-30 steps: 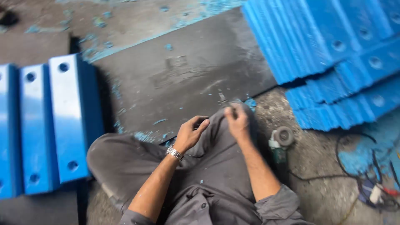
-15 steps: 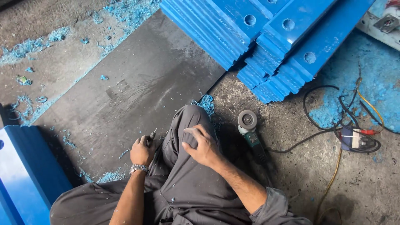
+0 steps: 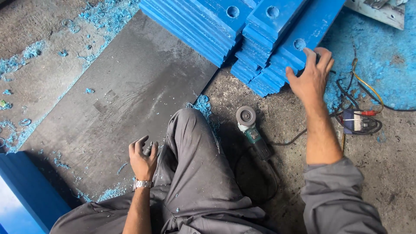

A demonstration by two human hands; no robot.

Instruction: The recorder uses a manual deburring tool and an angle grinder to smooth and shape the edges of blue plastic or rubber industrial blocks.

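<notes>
While the person sits on the floor with one grey-trousered knee raised, the right hand is stretched out to the stack of blue slabs, its fingers spread and laid flat on the end of a lower slab, just below a round hole in it; the hand rests on the slab without closing around it. Just right of that hand a tangle of cables lies on blue-dusted concrete. Between the two hands, nearer the knee, an angle grinder lies on the floor with its disc end up and its cord running off toward the cables. The left hand, a metal watch at its wrist, is beside the knee with the fingers curled loosely around a small dark tool; how firmly it grips I cannot tell. Under and beyond this hand lies a dark grey sheet scattered with blue shavings. Well to the left of it, at the lower edge, another blue block shows.
</notes>
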